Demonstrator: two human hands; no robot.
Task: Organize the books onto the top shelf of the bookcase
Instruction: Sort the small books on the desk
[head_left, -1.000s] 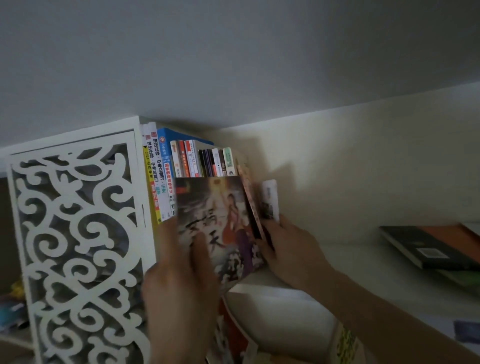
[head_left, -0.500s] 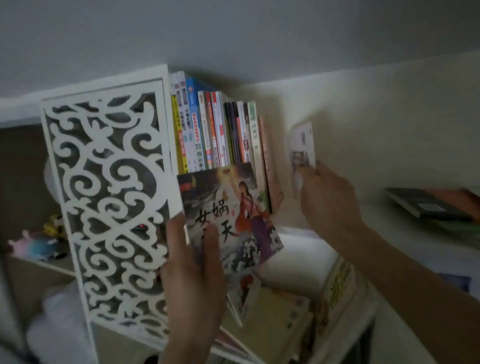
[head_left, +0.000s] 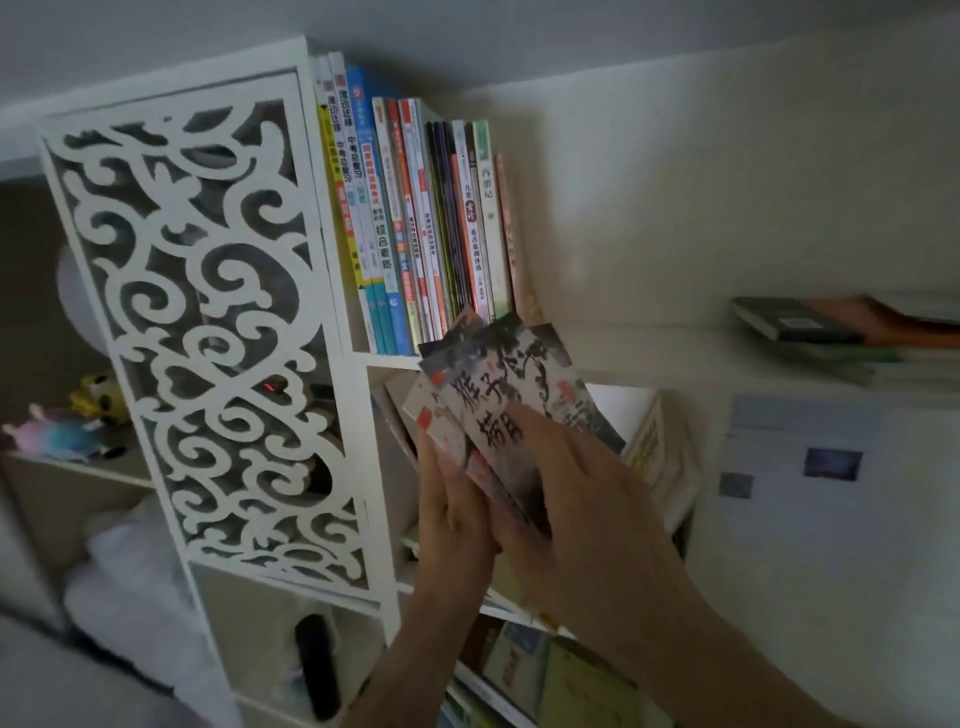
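A row of upright books (head_left: 415, 223) stands at the left end of the top shelf (head_left: 623, 343) of the white bookcase. Just below and in front of that row, both hands hold a small fanned stack of thin picture books (head_left: 498, 395) with dark covers and large calligraphy. My left hand (head_left: 452, 514) grips the stack's lower left edge from beneath. My right hand (head_left: 576, 483) lies over the front cover, fingers on it and thumb side hidden. The stack's top corner overlaps the bottoms of the shelved books.
A white scrollwork side panel (head_left: 208, 322) closes the bookcase on the left. A flat pile of books (head_left: 831, 332) lies on the shelf's right end. More books (head_left: 654, 447) fill the compartments below. Soft toys (head_left: 67, 426) sit at far left.
My right hand left the small white book it held up by the shelf and came down onto the stack in my left hand. The stack now shows a different, fanned-out cover.
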